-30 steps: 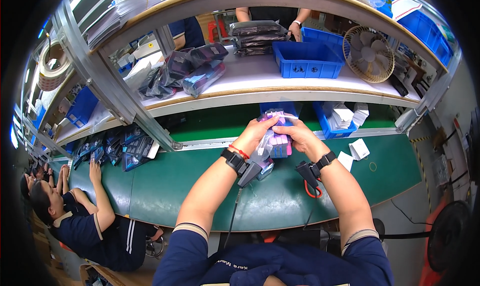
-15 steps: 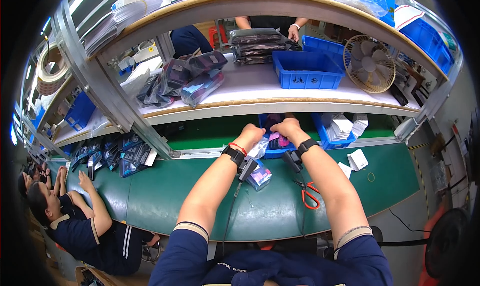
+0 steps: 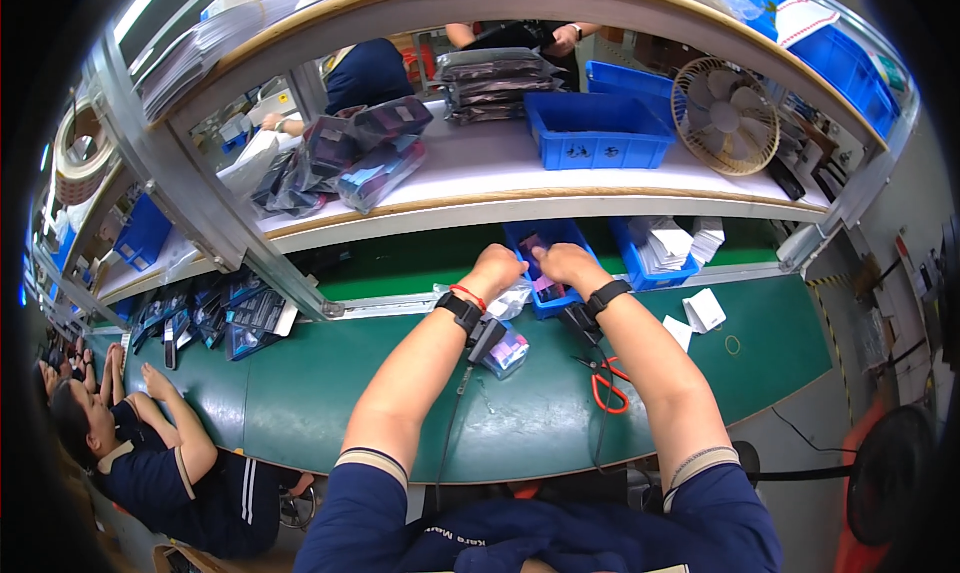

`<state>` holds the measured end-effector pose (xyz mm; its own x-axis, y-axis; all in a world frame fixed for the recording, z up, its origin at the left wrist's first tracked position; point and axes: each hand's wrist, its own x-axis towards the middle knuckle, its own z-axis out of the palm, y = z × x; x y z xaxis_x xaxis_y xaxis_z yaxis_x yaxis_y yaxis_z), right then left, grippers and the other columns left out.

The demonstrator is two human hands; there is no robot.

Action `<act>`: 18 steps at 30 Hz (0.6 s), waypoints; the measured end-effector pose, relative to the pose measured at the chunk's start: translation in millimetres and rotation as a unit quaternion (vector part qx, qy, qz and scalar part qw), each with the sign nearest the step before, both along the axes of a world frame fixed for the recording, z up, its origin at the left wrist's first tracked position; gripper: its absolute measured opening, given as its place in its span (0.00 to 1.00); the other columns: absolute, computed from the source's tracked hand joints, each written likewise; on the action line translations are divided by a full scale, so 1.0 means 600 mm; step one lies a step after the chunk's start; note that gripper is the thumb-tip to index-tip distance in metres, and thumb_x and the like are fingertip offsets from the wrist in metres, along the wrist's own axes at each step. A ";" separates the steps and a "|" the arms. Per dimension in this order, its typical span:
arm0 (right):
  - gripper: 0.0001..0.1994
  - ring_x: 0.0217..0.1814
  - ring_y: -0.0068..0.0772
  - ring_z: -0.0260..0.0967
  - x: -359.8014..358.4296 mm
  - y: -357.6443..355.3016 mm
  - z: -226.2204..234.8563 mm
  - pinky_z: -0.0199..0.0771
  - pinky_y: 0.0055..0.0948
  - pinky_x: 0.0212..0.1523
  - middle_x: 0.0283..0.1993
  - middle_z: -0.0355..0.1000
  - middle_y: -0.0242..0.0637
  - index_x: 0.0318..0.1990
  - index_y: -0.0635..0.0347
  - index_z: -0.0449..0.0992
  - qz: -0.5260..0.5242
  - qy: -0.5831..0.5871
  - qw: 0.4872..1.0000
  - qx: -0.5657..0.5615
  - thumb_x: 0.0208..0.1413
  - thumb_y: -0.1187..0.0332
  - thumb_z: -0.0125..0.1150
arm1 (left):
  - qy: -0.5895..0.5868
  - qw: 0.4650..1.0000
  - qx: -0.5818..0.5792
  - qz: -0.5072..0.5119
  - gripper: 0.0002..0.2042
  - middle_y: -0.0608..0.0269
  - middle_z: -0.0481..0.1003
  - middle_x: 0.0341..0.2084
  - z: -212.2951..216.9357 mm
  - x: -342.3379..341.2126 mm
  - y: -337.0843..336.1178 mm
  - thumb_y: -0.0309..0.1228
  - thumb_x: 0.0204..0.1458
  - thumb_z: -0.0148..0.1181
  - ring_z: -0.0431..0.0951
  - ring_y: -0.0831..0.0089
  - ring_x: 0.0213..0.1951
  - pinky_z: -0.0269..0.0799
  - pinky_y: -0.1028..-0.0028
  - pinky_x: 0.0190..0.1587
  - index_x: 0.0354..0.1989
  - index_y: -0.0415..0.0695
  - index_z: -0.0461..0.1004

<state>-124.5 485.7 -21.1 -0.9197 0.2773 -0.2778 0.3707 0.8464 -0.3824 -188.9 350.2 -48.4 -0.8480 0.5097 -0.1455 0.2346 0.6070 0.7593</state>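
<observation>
My left hand (image 3: 497,270) is closed, pinching a crumpled clear plastic bag (image 3: 512,301) at the left side of a blue bin (image 3: 570,233). Over that bin is my right hand (image 3: 572,267), its fingers closed on a dark purple-and-pink pack (image 3: 549,290); part of the pack is hidden under them. A clear-wrapped pack of pink, purple and blue pieces (image 3: 507,353) lies on the green bench just below my left wrist. Orange-handled scissors (image 3: 609,387) rest near my right forearm.
Another blue bin (image 3: 655,273) holds stacked white cards, with loose white cards (image 3: 704,311) beside it. Overhead, a shelf (image 3: 480,188) carries bagged packs (image 3: 375,148), a blue crate (image 3: 600,148) and a fan (image 3: 727,115). Dark packages (image 3: 255,313) and a co-worker (image 3: 150,433) are at left.
The whole view has shifted slightly. My right hand has shifted over the bin, and the dark purple pack now shows to the left of its fingers. My left hand stays at the plastic bag.
</observation>
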 end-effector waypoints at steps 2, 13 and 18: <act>0.30 0.52 0.54 0.66 0.017 -0.029 0.019 0.62 0.43 0.55 0.44 0.71 0.58 0.39 0.70 0.76 -0.006 0.043 0.997 0.067 0.61 0.49 0.35 | 0.006 1.000 0.002 0.000 0.11 0.55 0.76 0.22 -0.012 -0.011 -0.009 0.30 0.45 0.65 0.71 0.72 0.24 0.68 0.69 0.28 0.28 0.32 0.77; 0.33 0.43 0.56 0.71 0.027 0.027 0.023 0.66 0.46 0.46 0.36 0.72 0.60 0.32 0.73 0.75 -0.014 0.008 0.992 -0.125 0.60 0.46 0.35 | -0.058 0.997 0.038 0.020 0.10 0.49 0.77 0.27 0.003 0.014 0.021 0.32 0.43 0.63 0.79 0.60 0.31 0.72 0.68 0.37 0.28 0.36 0.78; 0.31 0.46 0.59 0.69 0.057 0.009 0.036 0.66 0.47 0.47 0.39 0.71 0.61 0.34 0.74 0.75 -0.060 0.083 0.992 -0.072 0.60 0.48 0.36 | -0.039 0.996 0.082 0.018 0.13 0.54 0.77 0.28 -0.026 0.002 0.019 0.31 0.45 0.63 0.75 0.68 0.31 0.70 0.72 0.36 0.35 0.34 0.77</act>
